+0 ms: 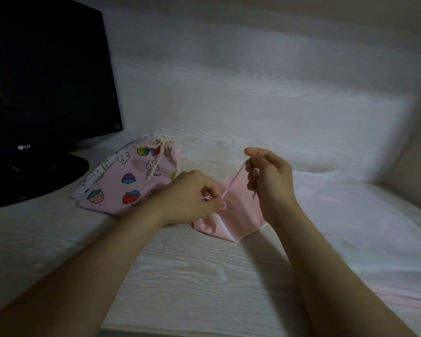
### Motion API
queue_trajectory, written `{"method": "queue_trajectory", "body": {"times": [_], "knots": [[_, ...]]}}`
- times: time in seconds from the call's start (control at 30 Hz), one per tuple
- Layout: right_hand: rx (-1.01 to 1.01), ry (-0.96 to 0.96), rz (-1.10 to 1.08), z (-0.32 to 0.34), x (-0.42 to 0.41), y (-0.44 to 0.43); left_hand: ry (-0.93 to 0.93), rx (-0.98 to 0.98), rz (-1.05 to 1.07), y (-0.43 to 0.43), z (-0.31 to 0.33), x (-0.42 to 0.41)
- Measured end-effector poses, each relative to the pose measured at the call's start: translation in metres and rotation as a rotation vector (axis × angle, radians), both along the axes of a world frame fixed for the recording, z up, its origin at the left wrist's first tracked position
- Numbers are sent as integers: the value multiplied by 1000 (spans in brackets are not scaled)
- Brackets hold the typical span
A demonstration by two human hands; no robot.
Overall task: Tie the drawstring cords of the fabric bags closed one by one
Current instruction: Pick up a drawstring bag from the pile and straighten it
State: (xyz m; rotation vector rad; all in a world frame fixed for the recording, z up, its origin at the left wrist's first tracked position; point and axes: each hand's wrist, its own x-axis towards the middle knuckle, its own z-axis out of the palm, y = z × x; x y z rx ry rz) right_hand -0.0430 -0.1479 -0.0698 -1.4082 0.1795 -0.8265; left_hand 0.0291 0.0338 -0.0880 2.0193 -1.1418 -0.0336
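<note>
A plain pink fabric bag (pixel 233 215) lies on the table between my hands. Its thin pink cord (pixel 231 184) runs taut from my left hand up to my right. My left hand (pixel 192 198) pinches one end of the cord low over the bag, a small loop showing by the fingers. My right hand (pixel 267 176) holds the other end raised above the bag. To the left lies a pink strawberry-print bag (pixel 129 183), its cream drawstring (pixel 159 147) knotted at the gathered top. A white printed bag (pixel 100 173) peeks out from under it.
A black monitor (pixel 46 76) on its stand (pixel 46 176) fills the left side, close to the printed bags. The pale wood-grain table (pixel 204 276) ends at a near edge at the bottom. A wood-grain wall (pixel 253 93) rises behind.
</note>
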Motion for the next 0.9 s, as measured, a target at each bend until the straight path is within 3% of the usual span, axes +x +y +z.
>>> {"method": "queue_trajectory", "body": {"times": [0.13, 0.2, 0.27, 0.37, 0.5, 0.7, 0.9], "knots": [[-643, 126, -354, -12, 6, -10, 146, -56, -16, 1, 1, 5], [-955, 270, -387, -21, 9, -11, 206, -94, -19, 2, 0, 8], [-1107, 314, -355, -26, 9, -9, 286, -146, -9, 2, -1, 10], [-994, 171, -235, -14, 1, -2, 376, -212, 42, 0, -2, 11], [-908, 148, 6, -7, -6, 17, 462, -245, 83, -2, -3, 12], [-1044, 158, 30, -5, -5, 12, 592, -250, 119, 2, 0, 17], [-1217, 67, -104, -8, -1, 16, 654, -263, 99, 0, 1, 15]]}}
